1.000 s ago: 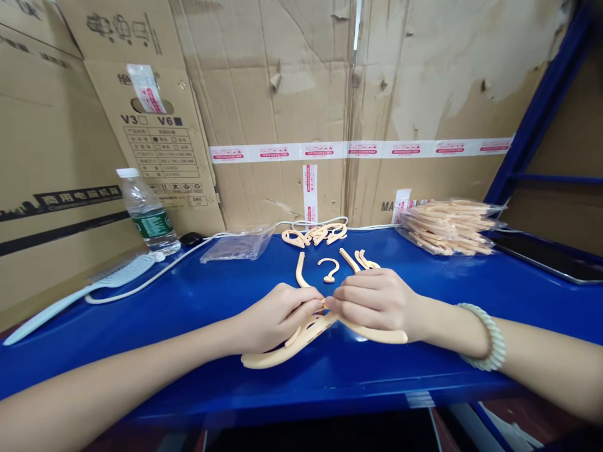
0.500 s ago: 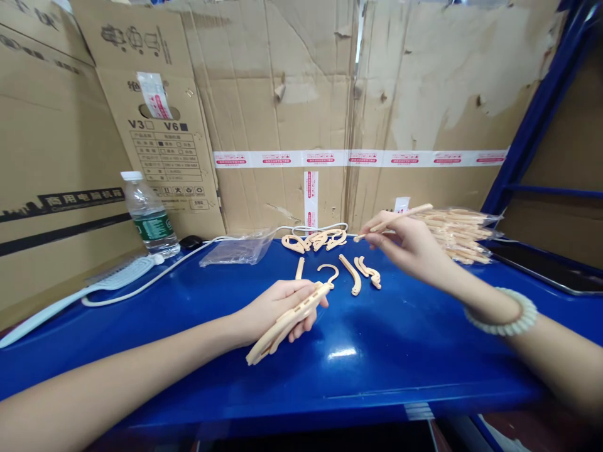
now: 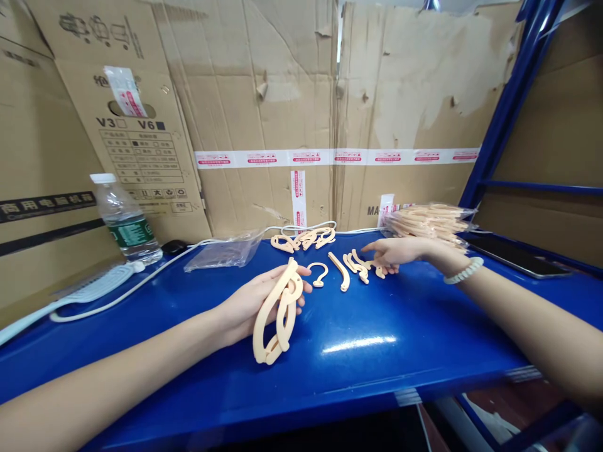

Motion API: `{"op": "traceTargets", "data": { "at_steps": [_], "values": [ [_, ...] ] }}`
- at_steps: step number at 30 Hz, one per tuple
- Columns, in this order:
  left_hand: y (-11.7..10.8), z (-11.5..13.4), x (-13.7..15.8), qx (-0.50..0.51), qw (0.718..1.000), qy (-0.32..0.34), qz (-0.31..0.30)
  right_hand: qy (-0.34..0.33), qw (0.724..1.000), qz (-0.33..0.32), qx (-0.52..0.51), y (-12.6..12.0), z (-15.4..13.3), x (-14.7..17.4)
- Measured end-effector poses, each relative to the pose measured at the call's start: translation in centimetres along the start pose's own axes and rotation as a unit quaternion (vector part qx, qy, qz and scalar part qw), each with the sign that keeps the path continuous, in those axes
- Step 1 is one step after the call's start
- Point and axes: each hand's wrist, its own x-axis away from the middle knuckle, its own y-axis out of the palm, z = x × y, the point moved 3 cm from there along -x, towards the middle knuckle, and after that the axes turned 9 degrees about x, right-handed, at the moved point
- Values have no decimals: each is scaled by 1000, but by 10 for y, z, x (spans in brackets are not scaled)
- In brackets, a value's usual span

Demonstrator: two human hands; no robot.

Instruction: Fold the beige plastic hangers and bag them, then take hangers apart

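Observation:
My left hand (image 3: 245,304) is closed around a folded cream plastic hanger (image 3: 277,314), its curved arms overlapping and tilted up. Right beside those fingertips is a loose hanger hook (image 3: 319,274) on the blue table. Over to the right, my right hand (image 3: 396,251) is low over a small group of curved hanger pieces (image 3: 358,267). Its index finger stretches out to the left, and the other fingers bend down beside a piece end (image 3: 379,272). A single curved hanger arm (image 3: 340,271) lies between the hook and that group.
Further back are more hanger parts (image 3: 306,238), a clear plastic bag (image 3: 223,252) and a bagged bundle of pieces (image 3: 428,221). A water bottle (image 3: 127,226), hairbrush (image 3: 101,285) and white cable (image 3: 155,267) occupy the left. A dark flat device (image 3: 518,256) lies right. Cardboard (image 3: 264,113) walls the back.
My right hand has come down from the air to the pieces on the table; the stick-like piece it held is no longer raised. My left hand has turned the folded hanger more upright. The view has shifted.

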Motion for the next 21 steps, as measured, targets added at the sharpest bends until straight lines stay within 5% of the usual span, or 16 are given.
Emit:
{"op": "traceTargets", "data": {
  "at_steps": [3,9,15,21],
  "values": [
    [0,1,1,0,1000,-1,3,10,995,18,103,-3,1,2],
    [0,0,2,27,999,12,12,-11,966,165,197,-5,-13,6],
    [0,-1,2,28,999,17,14,-17,951,168,259,17,-32,4],
    [-4,-3,1,35,999,21,16,6,944,200,262,18,-20,-13]
  ]
}}
